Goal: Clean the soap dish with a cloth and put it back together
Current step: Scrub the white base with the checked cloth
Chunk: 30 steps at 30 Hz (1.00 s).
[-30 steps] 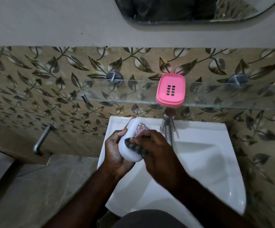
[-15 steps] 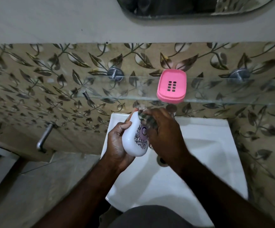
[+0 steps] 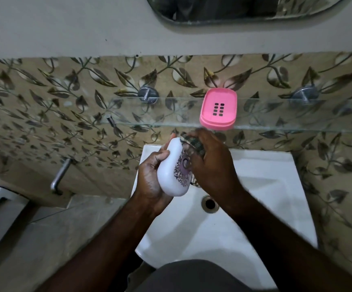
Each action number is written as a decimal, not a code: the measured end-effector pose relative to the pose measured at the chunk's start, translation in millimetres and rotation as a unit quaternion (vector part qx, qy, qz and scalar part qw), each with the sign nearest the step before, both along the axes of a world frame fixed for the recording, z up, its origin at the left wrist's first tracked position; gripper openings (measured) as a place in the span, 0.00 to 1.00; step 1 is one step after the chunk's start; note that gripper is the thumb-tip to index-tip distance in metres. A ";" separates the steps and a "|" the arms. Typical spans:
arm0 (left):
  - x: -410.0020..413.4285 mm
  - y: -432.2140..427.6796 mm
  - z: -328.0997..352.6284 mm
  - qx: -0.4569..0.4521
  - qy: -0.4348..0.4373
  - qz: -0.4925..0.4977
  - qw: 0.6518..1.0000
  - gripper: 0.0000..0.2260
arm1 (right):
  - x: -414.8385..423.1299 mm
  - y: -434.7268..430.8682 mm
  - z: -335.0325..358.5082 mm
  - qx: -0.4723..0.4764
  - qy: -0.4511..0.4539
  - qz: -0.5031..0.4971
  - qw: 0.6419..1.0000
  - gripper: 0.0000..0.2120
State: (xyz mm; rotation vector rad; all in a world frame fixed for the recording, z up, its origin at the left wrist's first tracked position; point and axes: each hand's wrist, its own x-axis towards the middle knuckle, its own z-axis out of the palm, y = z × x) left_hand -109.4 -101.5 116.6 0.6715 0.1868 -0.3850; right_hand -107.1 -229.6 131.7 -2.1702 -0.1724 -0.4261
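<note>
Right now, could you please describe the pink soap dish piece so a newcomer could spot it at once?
Above the white ceramic sink, a clear glass shelf runs along the leaf-patterned tiles. The pink rounded-rectangle plastic tray sits on it, the only solid pink thing, with dark drain slots.

The soap dish cover (image 3: 172, 171) looked like smooth, faintly shiny white plastic with a printed pattern. At its one o'clock, the pink tray (image 3: 218, 109) was glossy plastic on a clear glass shelf (image 3: 170, 110). The basin (image 3: 265, 197) gleamed like glazed ceramic, and the cloth (image 3: 194, 143) looked dark and woven.
</note>
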 end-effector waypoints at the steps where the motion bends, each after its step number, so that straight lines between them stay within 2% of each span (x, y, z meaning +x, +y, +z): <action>1: 0.5 0.7 1.6 -0.003 -0.004 0.011 1.000 0.26 | -3.0 -0.8 -5.9 0.001 0.009 -0.010 1.000 0.11; 4: 5.1 6.6 1.9 -0.015 0.008 0.041 0.999 0.25 | -39.1 10.2 -14.7 0.016 -0.002 0.045 0.999 0.10; 7: 1.1 8.2 -0.5 -0.014 0.023 0.019 0.999 0.19 | -58.8 19.9 0.0 -0.031 -0.028 0.108 0.993 0.12; 9: -5.8 4.3 -0.1 -0.014 0.018 -0.007 1.000 0.22 | -41.9 14.3 11.7 -0.030 -0.043 0.099 0.994 0.14; 11: -10.2 1.0 2.8 -0.010 0.002 -0.021 1.000 0.24 | -17.9 2.4 13.7 -0.024 -0.043 0.044 0.998 0.16; 14: -11.5 1.2 7.3 -0.014 -0.023 -0.021 0.999 0.23 | -8.7 -11.1 3.8 -0.011 -0.007 -0.016 1.000 0.11; 16: -10.8 4.4 7.5 -0.024 -0.021 -0.007 0.999 0.22 | -28.7 -2.6 -1.4 -0.030 -0.012 -0.003 0.999 0.11; 20: -12.8 9.0 7.1 -0.012 -0.010 -0.015 1.000 0.26 | -54.1 14.0 11.6 -0.035 -0.041 0.092 0.994 0.13; 24: -16.2 6.9 9.5 0.000 -0.030 -0.026 0.999 0.26 | -10.5 -8.4 16.9 -0.009 -0.023 -0.015 1.000 0.12; 26: -16.8 4.3 11.0 -0.001 -0.027 -0.023 0.999 0.25 | -17.9 -10.2 12.1 -0.016 -0.026 -0.029 0.999 0.11; 30: -13.7 5.7 5.5 -0.024 0.008 -0.002 1.000 0.24 | -75.3 16.7 6.4 -0.056 -0.056 0.080 0.994 0.14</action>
